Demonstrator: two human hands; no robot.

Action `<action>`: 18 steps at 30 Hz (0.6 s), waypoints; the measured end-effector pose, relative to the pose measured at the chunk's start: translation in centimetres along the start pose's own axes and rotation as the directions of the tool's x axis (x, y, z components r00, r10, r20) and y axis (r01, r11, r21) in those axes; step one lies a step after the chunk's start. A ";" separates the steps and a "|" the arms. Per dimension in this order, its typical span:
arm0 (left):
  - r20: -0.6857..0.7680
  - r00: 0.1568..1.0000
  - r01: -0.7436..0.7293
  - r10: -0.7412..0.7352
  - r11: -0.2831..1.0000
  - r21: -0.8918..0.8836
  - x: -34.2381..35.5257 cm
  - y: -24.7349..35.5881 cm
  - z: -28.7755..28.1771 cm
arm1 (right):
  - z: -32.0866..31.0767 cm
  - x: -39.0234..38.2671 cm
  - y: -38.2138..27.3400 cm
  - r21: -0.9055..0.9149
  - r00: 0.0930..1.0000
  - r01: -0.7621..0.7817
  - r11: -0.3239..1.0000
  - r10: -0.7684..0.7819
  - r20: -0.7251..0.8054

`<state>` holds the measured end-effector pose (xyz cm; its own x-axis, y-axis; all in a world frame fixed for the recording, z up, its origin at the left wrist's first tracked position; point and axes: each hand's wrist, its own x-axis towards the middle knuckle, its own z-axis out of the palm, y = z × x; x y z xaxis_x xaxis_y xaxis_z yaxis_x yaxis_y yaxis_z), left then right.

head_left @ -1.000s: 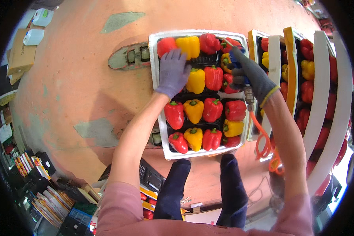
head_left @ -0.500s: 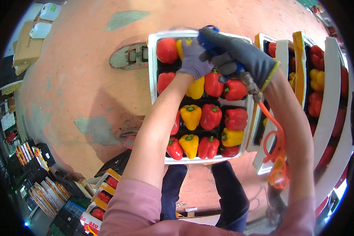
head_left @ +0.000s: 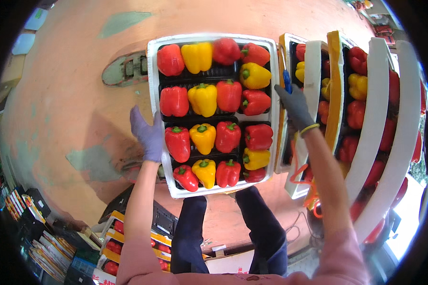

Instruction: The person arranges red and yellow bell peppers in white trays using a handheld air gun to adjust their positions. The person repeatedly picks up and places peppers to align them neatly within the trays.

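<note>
A white foam box [head_left: 153,66] in front of me holds rows of red bell peppers [head_left: 174,101] and yellow bell peppers [head_left: 203,100] in black trays. My left hand [head_left: 147,135], in a pale purple glove, is at the box's left wall with its fingers spread and nothing in them. At the right wall, my right hand [head_left: 297,109] wears a dark grey glove with a yellow cuff. It is closed on a blue air blow gun [head_left: 287,80] whose thin nozzle points away from me. Part of the gun is hidden by the glove.
An orange coiled hose [head_left: 297,175] hangs by my right forearm. More pepper-filled boxes [head_left: 335,80] stand close along the right. A grey-green slotted bar [head_left: 126,70] sticks out left of the box. Further pepper boxes [head_left: 113,225] and black crates [head_left: 157,216] are at lower left.
My hands have parted from over the far rows to the box's two sides. The left hand opened; the right lowered the blow gun to the right edge. The far peppers are uncovered.
</note>
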<state>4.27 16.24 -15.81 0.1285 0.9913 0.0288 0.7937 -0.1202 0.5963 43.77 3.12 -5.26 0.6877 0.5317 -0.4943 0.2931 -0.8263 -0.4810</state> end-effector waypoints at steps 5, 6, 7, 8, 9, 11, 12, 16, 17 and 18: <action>0.488 0.734 0.635 -0.472 0.731 -0.248 -3.0 -5.1 0.6 | 5.2 0.7 7.6 -0.025 0.969 -0.091 0.996 0.082 -0.231; 0.564 0.744 0.606 -0.358 0.717 -0.344 -3.4 -5.0 1.2 | 6.0 0.7 8.7 -0.138 0.958 -0.090 0.986 0.048 -0.284; 0.605 0.700 0.656 -0.380 0.677 -0.334 -3.3 -5.1 1.5 | 6.6 0.7 9.6 -0.150 0.959 -0.080 0.985 0.035 -0.280; 0.636 0.675 0.678 -0.374 0.653 -0.336 -3.1 -5.0 1.9 | 7.1 0.5 10.3 -0.164 0.960 -0.084 0.983 0.035 -0.278; 0.639 0.658 0.696 -0.398 0.646 -0.314 -2.9 -5.0 2.2 | 7.5 0.2 10.8 -0.179 0.959 -0.077 0.981 0.023 -0.283; 0.633 0.620 0.751 -0.465 0.586 -0.304 -2.8 -4.9 2.7 | 7.7 -0.3 11.5 -0.183 0.966 -0.072 0.981 0.023 -0.258; 0.635 0.587 0.776 -0.502 0.571 -0.267 -2.6 -5.0 2.8 | 7.7 -0.5 11.6 -0.165 0.971 -0.053 0.985 0.012 -0.238; 0.514 0.738 0.633 -0.437 0.713 -0.303 -2.3 -4.7 2.0 | 7.3 -0.3 11.8 -0.048 0.993 0.024 0.999 -0.029 -0.116; 0.506 0.735 0.629 -0.451 0.732 -0.261 -2.2 -4.4 1.7 | 7.2 0.0 12.0 -0.128 0.992 0.042 0.991 -0.056 -0.112; 0.499 0.751 0.610 -0.433 0.744 -0.272 -2.2 -4.2 1.5 | 7.4 0.4 12.1 -0.037 0.992 0.048 0.998 -0.052 -0.117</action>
<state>1.55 14.44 -19.52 0.0500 0.7693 -0.6369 0.5070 0.5299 0.6799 42.69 -5.32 -16.66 0.7447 0.5483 -0.3805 0.3500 -0.8064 -0.4767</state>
